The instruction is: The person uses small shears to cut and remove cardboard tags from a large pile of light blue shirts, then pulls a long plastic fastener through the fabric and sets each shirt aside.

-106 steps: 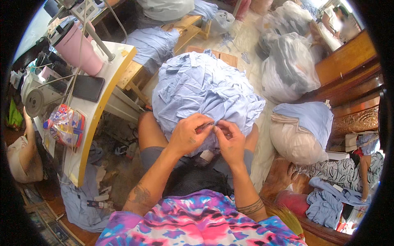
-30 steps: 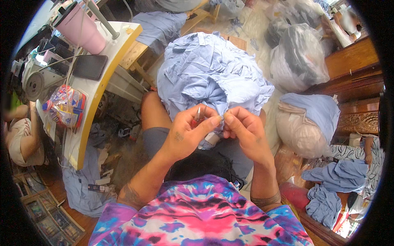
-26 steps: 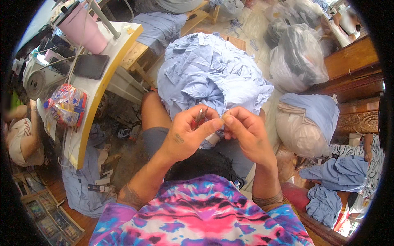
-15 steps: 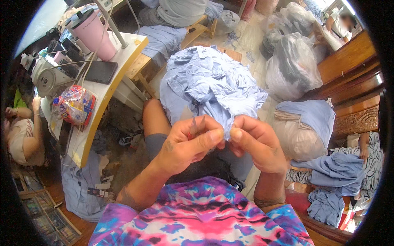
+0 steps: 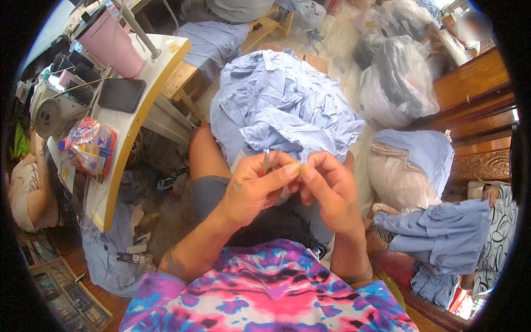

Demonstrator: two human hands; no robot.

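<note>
A crumpled heap of light blue garments (image 5: pixel 282 105) lies on my lap and knees. My left hand (image 5: pixel 251 191) is closed around small metal thread snips (image 5: pixel 270 160), whose tips poke up above my thumb. My right hand (image 5: pixel 329 191) faces it, fingertips touching my left thumb. It pinches a fold of the blue garment where the cloth hangs down between both hands. Exactly what sits between the fingertips is too small to tell. Both hands are held up close in front of my tie-dye shirt (image 5: pixel 265 288).
At the left, a white table (image 5: pixel 130 144) holds a pink tumbler (image 5: pixel 110 41), a black tablet (image 5: pixel 120 94), a snack bag (image 5: pixel 88 145) and a sewing machine (image 5: pixel 55 108). Another person (image 5: pixel 25 185) sits beyond it. Plastic sacks (image 5: pixel 398 83), blue shirts (image 5: pixel 442 238) and wooden furniture (image 5: pixel 475 99) fill the right.
My hands have lifted off the heap and come closer to my face, still pinched together. The view has tilted slightly, so the table and heap sit lower in it.
</note>
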